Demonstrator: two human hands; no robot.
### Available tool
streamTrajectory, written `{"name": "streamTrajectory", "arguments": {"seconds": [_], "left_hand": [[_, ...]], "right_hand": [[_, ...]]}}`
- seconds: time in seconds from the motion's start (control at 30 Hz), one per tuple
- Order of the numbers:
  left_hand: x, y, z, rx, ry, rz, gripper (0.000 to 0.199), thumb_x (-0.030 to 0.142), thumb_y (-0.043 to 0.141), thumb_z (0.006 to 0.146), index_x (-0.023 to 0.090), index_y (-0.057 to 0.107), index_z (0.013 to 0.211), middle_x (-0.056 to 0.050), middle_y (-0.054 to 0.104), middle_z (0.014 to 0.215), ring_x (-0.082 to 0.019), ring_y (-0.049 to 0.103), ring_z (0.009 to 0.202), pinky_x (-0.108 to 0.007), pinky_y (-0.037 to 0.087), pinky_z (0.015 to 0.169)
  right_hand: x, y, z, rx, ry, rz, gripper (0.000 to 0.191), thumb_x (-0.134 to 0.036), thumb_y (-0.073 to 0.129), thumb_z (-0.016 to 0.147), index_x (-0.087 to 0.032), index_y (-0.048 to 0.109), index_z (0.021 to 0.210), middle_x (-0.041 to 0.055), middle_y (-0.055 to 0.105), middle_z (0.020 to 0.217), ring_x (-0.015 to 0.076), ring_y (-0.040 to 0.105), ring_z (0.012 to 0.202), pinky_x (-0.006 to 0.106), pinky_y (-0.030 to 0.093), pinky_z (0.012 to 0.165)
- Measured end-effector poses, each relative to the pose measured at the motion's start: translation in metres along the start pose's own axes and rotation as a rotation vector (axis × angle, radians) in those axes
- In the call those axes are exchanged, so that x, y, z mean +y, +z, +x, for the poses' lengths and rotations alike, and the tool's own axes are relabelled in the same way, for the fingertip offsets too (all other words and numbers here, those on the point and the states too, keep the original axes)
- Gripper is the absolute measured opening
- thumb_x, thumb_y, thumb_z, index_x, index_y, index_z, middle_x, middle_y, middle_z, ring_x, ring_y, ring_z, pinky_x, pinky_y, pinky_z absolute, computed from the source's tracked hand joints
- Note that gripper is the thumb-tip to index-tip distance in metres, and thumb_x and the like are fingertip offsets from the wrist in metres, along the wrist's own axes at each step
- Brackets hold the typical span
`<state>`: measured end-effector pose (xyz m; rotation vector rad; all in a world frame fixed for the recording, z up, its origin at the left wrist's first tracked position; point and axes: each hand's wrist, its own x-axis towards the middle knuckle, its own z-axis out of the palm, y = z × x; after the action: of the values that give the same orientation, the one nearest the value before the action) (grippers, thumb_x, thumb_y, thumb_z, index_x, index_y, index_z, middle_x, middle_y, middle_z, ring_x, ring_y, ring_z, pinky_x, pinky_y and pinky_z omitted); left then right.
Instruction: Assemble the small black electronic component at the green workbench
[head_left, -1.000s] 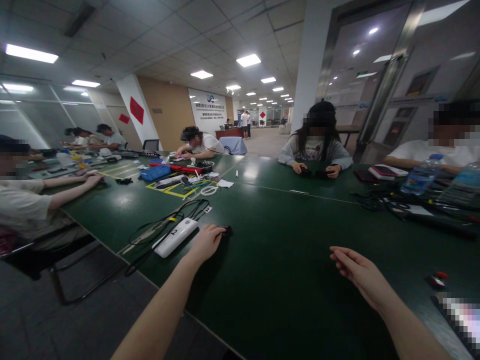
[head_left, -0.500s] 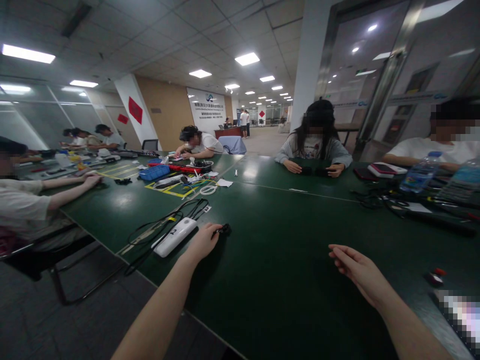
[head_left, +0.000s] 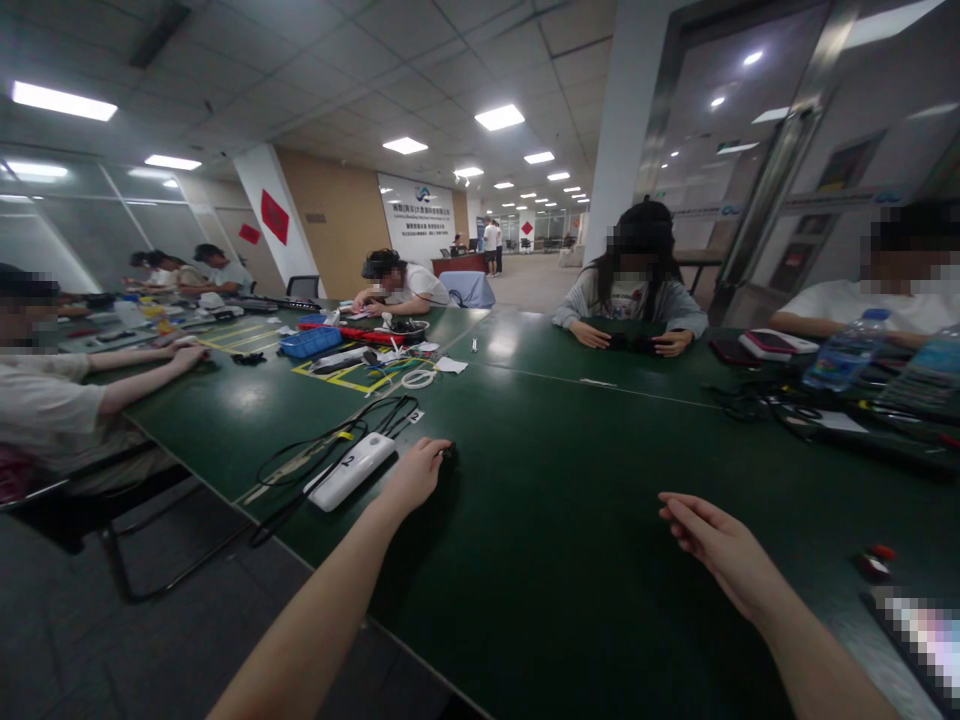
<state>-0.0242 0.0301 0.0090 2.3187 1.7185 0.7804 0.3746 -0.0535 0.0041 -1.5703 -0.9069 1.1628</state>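
My left hand (head_left: 415,472) rests over the green table with its fingers closed on a small black object (head_left: 448,452). Most of that object is hidden behind the fingertips, so its kind cannot be made out. Just left of this hand lies a white power bank-like device (head_left: 351,474) marked "2", with black cables (head_left: 300,458) around it. My right hand (head_left: 716,545) is held above the table on the right, thumb and fingers loosely curled together. Nothing shows between them.
A blue basket (head_left: 309,342), a red tray and cables lie farther back on the green table (head_left: 547,470). Water bottles (head_left: 847,352) and dark cables stand at right. Near my right forearm is a small red-and-dark item (head_left: 876,562). Other people sit around the table.
My left fingers have moved slightly over the small black object, which now shows less beyond the fingertips. My right hand is almost unchanged. The view has shifted a little.
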Motion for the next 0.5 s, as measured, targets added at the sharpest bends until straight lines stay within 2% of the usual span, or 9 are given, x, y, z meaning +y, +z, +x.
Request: {"name": "streamTrajectory", "arguments": {"seconds": [0.2, 0.5], "left_hand": [[-0.007, 0.005, 0.008, -0.029, -0.059, -0.039, 0.030, 0.012, 0.035, 0.077, 0.019, 0.053, 0.101, -0.006, 0.053, 0.103, -0.016, 0.052, 0.095, -0.029, 0.039, 0.086], [-0.013, 0.016, 0.001, -0.025, -0.136, -0.161, 0.028, 0.013, 0.037, 0.077, 0.020, 0.047, 0.102, -0.005, 0.055, 0.102, -0.015, 0.052, 0.096, -0.031, 0.040, 0.085]], "right_hand": [[-0.005, 0.003, -0.004, 0.012, -0.001, 0.009, 0.036, -0.041, 0.066, 0.058, -0.020, 0.064, 0.088, 0.0050, 0.063, 0.078, 0.0171, 0.054, 0.065, 0.027, 0.047, 0.055], [0.003, 0.000, 0.003, -0.001, -0.020, 0.006, 0.040, -0.043, 0.066, 0.058, -0.020, 0.063, 0.092, 0.0059, 0.064, 0.080, 0.0176, 0.055, 0.065, 0.027, 0.047, 0.053]]}}
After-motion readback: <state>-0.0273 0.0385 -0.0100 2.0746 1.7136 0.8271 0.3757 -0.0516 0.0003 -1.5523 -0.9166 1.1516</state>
